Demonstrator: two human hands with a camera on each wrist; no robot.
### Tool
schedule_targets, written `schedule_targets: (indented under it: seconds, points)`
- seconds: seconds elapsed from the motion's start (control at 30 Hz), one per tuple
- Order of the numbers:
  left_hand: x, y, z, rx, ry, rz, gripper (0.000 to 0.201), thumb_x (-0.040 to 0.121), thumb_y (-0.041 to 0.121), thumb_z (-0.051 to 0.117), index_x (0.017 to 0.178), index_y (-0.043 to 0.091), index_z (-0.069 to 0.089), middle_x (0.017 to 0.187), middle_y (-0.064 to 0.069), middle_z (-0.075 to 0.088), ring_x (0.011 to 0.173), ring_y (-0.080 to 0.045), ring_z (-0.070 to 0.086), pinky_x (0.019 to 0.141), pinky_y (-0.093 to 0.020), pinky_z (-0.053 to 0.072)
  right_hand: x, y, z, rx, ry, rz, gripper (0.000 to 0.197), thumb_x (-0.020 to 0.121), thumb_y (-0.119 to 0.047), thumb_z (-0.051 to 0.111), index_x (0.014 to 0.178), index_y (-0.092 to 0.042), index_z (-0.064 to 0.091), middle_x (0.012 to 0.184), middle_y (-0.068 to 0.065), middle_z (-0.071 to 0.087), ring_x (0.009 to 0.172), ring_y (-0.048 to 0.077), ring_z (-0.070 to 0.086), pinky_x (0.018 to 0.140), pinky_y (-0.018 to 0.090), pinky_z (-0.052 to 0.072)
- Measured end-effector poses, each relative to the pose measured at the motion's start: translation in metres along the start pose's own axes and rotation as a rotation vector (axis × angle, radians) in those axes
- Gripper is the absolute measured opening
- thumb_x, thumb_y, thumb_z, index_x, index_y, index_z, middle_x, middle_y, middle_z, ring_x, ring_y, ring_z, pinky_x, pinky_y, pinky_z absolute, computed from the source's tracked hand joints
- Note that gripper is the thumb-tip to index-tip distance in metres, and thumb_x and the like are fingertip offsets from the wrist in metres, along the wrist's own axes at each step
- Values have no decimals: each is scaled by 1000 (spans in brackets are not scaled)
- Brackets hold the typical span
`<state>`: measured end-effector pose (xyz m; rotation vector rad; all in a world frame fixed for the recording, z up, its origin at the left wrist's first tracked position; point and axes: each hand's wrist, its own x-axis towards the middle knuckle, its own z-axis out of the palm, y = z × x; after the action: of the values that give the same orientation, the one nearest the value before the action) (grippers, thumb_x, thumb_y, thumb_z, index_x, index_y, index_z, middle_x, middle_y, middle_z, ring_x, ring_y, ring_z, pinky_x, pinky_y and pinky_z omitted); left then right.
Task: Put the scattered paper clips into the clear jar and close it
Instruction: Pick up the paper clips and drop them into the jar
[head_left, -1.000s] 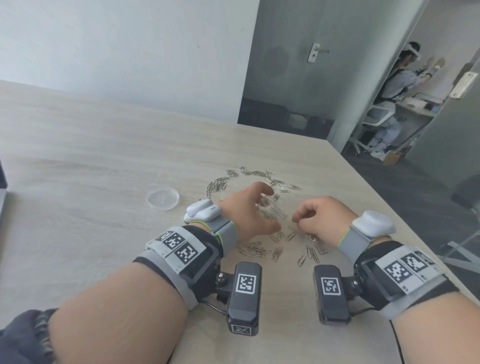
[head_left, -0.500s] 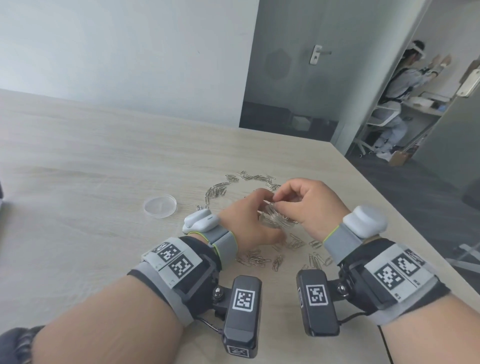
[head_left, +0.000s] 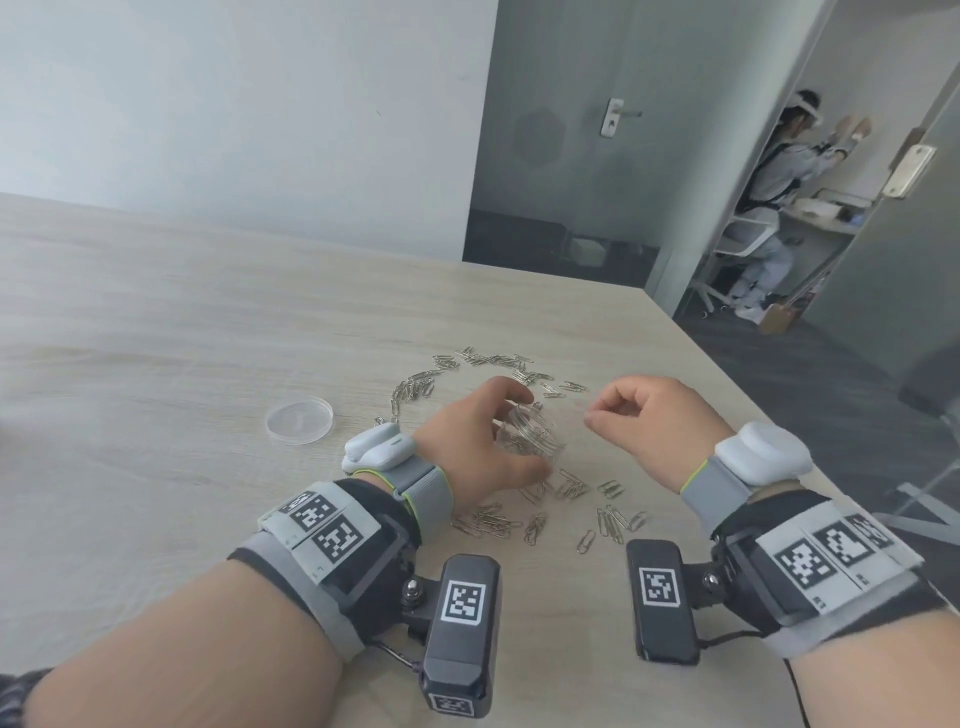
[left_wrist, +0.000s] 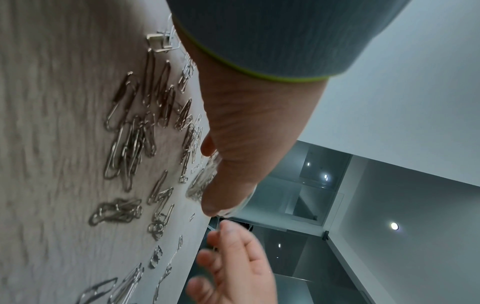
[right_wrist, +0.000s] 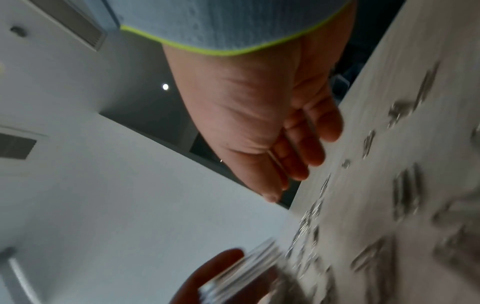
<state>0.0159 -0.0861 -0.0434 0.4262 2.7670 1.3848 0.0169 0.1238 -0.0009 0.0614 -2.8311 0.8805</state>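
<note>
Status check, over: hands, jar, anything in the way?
Left hand grips clear jar, part filled. Right hand beside it, loosely curled, looks empty. Lid off. Paper clips scattered.

Silver paper clips (head_left: 488, 522), clear jar (head_left: 532, 436), clear lid (head_left: 298, 419), pale wood-grain table (head_left: 208, 322), black-and-white checked wrist tags (head_left: 324, 525)

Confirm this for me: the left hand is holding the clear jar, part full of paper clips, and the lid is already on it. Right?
Not quite. The left hand does hold the clear jar, with paper clips inside, but the lid is not on it. The head view shows it lying on the table, to the left of that hand, apart from the jar.
</note>
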Motion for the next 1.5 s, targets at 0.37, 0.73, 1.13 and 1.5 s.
schedule_targets:
  seconds: [0.37,0.73,1.13,1.5]
  points:
    - [-5,2,-1,18,-11,1,60,78,41,86,127,40,52,120,16,64,104,-11,65,93,-31,52,-25,28,-15,-402,-424,217,79,56,-72,75,125,-41,52,120,-9,46,107,9,54,91,25,43]
    - [-5,2,-2,28,-20,12,59,76,43,85,125,43,51,115,19,63,102,-9,65,93,-33,54,-27,6,3,-345,-386,17,24,70,-37,81,91,-37,68,95,-13,62,89,5,61,80,23,50]
    - [-4,0,-1,47,-23,20,60,75,48,84,124,47,48,114,21,61,102,-6,64,94,-32,54,-20,0,22,-342,-296,13,24,75,-16,59,77,-40,57,80,-15,62,84,8,62,75,24,52]
    - [-5,1,-3,71,-66,44,66,76,45,83,131,45,48,119,21,60,108,-6,61,96,-30,53,-11,-13,13,156,-33,-77,27,75,-3,69,73,-29,70,61,-11,61,53,4,49,57,17,42]
